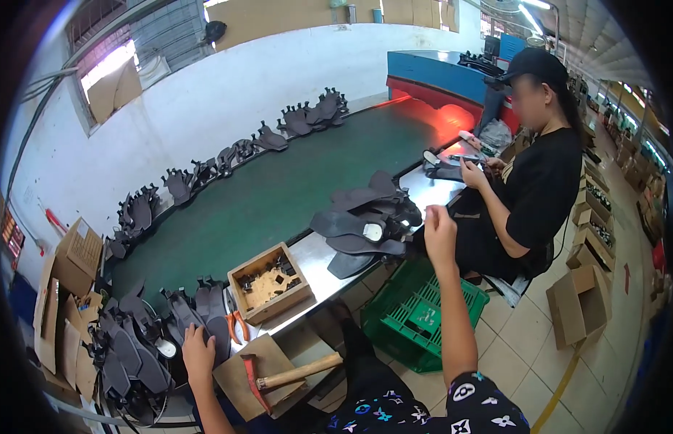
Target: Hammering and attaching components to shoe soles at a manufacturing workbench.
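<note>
My left hand (pixel 198 352) lies with its fingers stretched over the edge of dark grey sandals (pixel 183 309) at the near left. My right hand (pixel 441 230) is raised, its fingers curled together, beside a heap of dark sandals (pixel 362 217); whether something small is in them I cannot make out. Orange-handled pliers (pixel 239 327) lie on the metal ledge to the right of my left hand. Below them a hammer (pixel 286 373) with a red head and wooden handle rests on a brown board (pixel 231 376). A wooden box (pixel 271 283) holds small black pieces.
A green conveyor belt (pixel 278 188) runs past, with sandals (pixel 179 186) lined along its far side. A green crate (pixel 394 318) stands on the floor. To the right a person (pixel 543 163) in black handles a sandal. Cardboard boxes (pixel 579 307) stand on both sides.
</note>
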`<state>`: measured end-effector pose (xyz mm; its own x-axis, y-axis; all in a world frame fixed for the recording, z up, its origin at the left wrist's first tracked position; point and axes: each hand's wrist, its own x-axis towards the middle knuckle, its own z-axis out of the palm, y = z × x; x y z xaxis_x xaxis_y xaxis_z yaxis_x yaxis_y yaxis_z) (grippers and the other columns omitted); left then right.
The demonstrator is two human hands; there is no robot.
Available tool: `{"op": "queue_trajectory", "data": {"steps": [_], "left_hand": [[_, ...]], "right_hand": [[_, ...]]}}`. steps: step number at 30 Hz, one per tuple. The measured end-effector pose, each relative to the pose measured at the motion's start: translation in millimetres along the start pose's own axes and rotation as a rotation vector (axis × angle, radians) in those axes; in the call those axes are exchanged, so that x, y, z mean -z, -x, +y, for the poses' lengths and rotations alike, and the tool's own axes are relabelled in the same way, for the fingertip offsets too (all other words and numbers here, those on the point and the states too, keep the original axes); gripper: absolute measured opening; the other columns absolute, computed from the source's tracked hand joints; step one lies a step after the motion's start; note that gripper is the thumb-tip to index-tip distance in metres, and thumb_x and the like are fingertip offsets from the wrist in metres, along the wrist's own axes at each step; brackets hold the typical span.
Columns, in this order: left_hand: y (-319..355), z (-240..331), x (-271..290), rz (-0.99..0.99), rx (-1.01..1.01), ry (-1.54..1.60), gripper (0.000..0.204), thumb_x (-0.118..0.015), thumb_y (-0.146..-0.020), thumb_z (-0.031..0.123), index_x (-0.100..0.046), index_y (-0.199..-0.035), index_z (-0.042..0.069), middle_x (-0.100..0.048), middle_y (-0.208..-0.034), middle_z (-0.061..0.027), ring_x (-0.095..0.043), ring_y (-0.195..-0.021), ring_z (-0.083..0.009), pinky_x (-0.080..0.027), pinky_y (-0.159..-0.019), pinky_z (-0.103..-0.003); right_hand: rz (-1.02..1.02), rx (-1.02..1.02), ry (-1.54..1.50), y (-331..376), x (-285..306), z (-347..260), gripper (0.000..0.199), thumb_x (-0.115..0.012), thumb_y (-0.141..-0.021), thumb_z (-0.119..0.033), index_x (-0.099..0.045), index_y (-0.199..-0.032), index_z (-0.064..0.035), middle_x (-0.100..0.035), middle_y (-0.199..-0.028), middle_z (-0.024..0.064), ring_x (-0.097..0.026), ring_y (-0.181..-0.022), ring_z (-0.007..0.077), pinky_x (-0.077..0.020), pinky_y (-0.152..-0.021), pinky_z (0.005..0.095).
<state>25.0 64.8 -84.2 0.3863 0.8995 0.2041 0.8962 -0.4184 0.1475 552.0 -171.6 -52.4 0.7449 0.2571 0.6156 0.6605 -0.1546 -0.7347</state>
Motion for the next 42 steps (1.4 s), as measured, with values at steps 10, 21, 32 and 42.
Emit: {"op": "queue_trajectory", "data": {"steps": [10, 21, 32, 42], "left_hand": [[-8.2, 153.4, 62.2, 0.050, -0.324, 0.379, 0.032, -0.068, -0.087, 0.014, -0.064, -0.114, -0.004, -0.057, -0.132, -0.0246, -0.054, -0.122, -0.0435, -0.043, -0.104, -0.045], [14.1, 266.5, 151.4, 0.182, -0.696, 0.482, 0.066, -0.078, -0.083, 0.025, -0.048, -0.134, -0.003, -0.050, -0.140, -0.0231, -0.045, -0.134, -0.0401, -0.039, -0.108, -0.045], [138.4, 248.5, 168.8, -0.569, -0.387, 1.548, 0.025, -0.065, -0.093, 0.004, -0.060, -0.115, -0.007, -0.065, -0.100, -0.0128, -0.064, -0.081, -0.0215, -0.049, -0.076, -0.031], [154.2, 211.6, 179.0, -0.712, -0.290, 1.550, 0.032, -0.069, -0.091, 0.007, -0.058, -0.117, -0.010, -0.067, -0.098, -0.0151, -0.066, -0.083, -0.0220, -0.051, -0.076, -0.033]], "right_hand": [[-0.556, -0.071, 0.213, -110.7, -77.4, 81.6, 0.029, -0.066, -0.090, -0.021, -0.064, -0.109, 0.0001, -0.070, -0.105, 0.0193, -0.066, -0.100, 0.0376, -0.0508, -0.085, 0.0423], [-0.401, 0.642, -0.306, -49.6, 31.8, -139.7, 0.035, -0.054, -0.075, 0.013, -0.061, -0.104, -0.0051, -0.067, -0.103, 0.0093, -0.059, -0.116, 0.0293, -0.0382, -0.102, 0.0404], [-1.417, -0.867, -1.532, 119.3, 17.0, -223.9, 0.039, -0.058, -0.099, -0.038, -0.055, -0.102, 0.0013, -0.064, -0.091, 0.0131, -0.064, -0.106, 0.0347, -0.0490, -0.093, 0.0417], [-1.492, -0.819, -1.560, 153.3, 13.2, -232.4, 0.036, -0.045, -0.106, -0.028, -0.054, -0.117, 0.0046, -0.066, -0.111, 0.0202, -0.063, -0.106, 0.0224, -0.0495, -0.093, 0.0338]]}}
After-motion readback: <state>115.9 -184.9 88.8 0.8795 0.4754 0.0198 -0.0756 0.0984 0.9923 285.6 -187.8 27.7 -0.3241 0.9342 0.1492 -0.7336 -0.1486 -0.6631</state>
